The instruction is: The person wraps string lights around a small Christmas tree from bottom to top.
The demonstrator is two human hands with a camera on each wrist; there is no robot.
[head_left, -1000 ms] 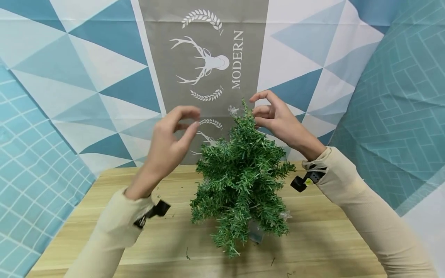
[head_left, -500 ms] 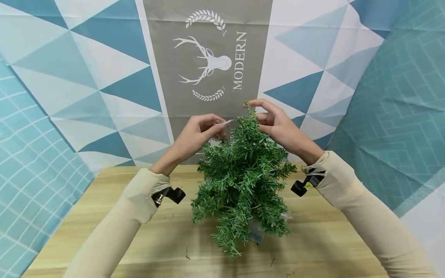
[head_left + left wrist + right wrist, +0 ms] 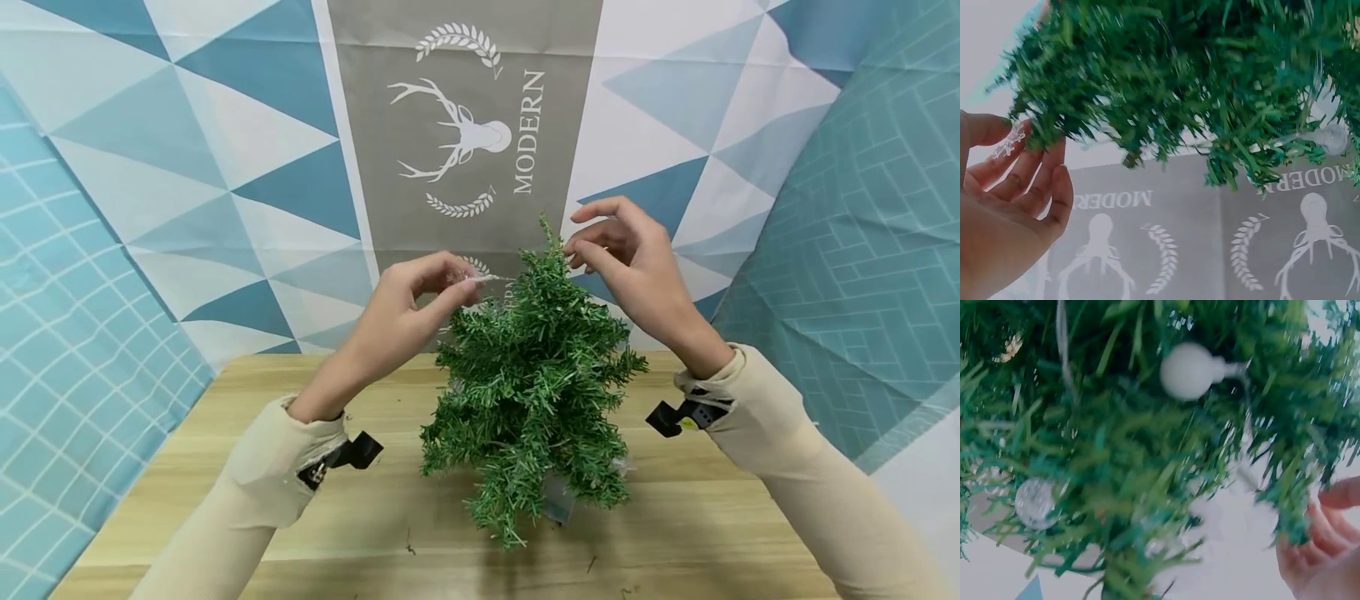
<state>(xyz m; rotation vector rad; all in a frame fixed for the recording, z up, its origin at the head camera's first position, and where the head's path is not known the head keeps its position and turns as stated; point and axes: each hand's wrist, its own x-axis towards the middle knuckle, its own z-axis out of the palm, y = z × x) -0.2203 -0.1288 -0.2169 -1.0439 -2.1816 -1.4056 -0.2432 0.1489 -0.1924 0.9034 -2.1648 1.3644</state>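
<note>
A small artificial Christmas tree (image 3: pixel 536 358) stands on the table, strung with a clear light string. To the left of its top, my left hand (image 3: pixel 405 308) pinches a clear snowflake ornament (image 3: pixel 1009 142) between thumb and fingers; a thin pale strand runs from it toward the tree. My right hand (image 3: pixel 637 271) is at the right side of the treetop, index finger raised, thumb and other fingertips bent in right at the upper branch. The branches partly cover these fingertips in the right wrist view, and I cannot tell whether they grip anything.
A round white ball ornament (image 3: pixel 1186 372) and a clear round one (image 3: pixel 1038 503) hang among the branches. A clear ornament (image 3: pixel 621 467) shows low on the tree's right side. Loose green needles lie on the wooden table (image 3: pixel 360 517). A patterned cloth (image 3: pixel 450 233) hangs behind.
My left hand has come in from the left to the treetop, taken hold of the snowflake ornament and drawn it slightly left. My right hand has shifted a little to the right, its fingertips closer together.
</note>
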